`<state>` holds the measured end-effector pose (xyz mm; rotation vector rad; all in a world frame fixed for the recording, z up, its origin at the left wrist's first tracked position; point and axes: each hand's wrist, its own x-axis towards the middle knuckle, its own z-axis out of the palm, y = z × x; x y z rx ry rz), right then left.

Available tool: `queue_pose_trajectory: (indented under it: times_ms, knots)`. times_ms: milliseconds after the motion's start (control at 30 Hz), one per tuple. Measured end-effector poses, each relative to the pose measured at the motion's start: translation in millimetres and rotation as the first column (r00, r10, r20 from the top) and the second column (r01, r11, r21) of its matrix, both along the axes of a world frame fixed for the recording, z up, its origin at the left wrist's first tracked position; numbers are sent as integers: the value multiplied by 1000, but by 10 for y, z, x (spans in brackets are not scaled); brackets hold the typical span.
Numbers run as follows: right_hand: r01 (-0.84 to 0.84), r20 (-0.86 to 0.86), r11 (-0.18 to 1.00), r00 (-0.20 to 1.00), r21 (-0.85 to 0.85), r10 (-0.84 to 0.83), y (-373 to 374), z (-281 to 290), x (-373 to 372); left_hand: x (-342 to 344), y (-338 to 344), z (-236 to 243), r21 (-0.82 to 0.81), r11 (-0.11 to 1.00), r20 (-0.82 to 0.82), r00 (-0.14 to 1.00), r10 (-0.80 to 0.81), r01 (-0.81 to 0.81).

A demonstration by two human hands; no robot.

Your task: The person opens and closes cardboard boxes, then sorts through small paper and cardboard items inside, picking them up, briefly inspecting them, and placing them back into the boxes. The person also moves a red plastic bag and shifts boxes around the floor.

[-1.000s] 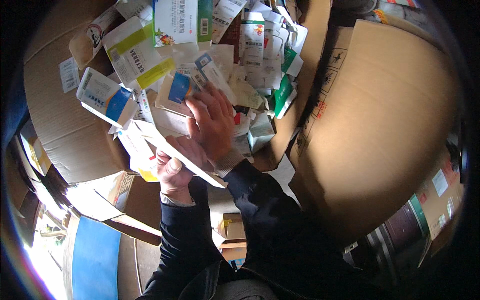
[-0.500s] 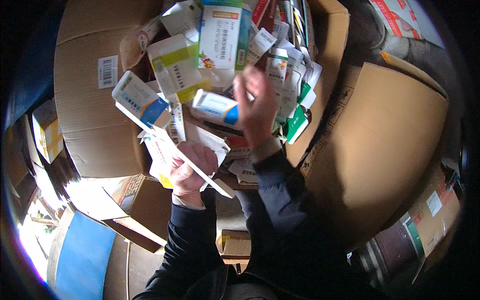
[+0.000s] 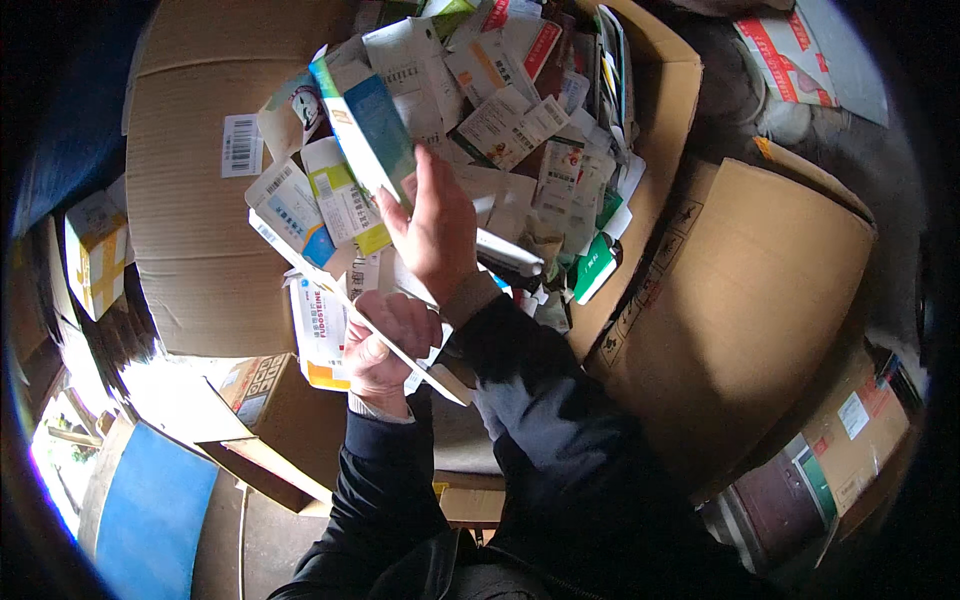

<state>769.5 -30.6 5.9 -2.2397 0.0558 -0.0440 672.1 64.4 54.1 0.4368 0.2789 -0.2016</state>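
My left hand [image 3: 385,345] is closed around flattened small cartons, their thin edges running up to the left. One, a white-and-blue carton [image 3: 292,212], sticks out above the hand. A white-and-orange carton [image 3: 322,335] lies beside the fingers; whether they grip it too I cannot tell. My right hand [image 3: 437,228] has its thumb and fingers closed on the lower end of a blue-and-white carton [image 3: 362,128], tilted to the upper left. Below it is a white-and-lime-green carton [image 3: 345,200], partly covered. Several opened paper cartons [image 3: 510,130] fill the space beyond.
A large cardboard box [image 3: 640,170] holds the pile, its wide flap [image 3: 190,220] folded out to the left. Another brown cardboard box [image 3: 760,300] stands at the right. A blue panel [image 3: 155,510] is at the lower left, near a smaller opened box [image 3: 290,430].
My right hand has moved left and taken hold of the blue-and-white carton, which has swung from upright to tilted. My left hand stays nearly in place with its flattened cartons.
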Motion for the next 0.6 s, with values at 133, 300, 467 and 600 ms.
queue_pose_trajectory:
  times_ms: [133, 300, 467, 600]
  knots:
    - [-152, -63, 976, 985, 154, 164, 65, 123, -112, 32, 8, 17, -81, 997, 22, 1000, 17, -15]
    - [-174, 73, 963, 984, 205, 162, 79, 152, -113, 64, -19, 63, -231, 972, 63, 997, 53, -37]
    - [-165, -63, 977, 983, 136, 174, 45, 227, -91, 133, -10, 86, -109, 993, 66, 997, 39, -32]
    - [-319, 50, 918, 947, 237, 317, 52, 254, -30, 225, 7, 28, -219, 975, 227, 974, 5, 45]
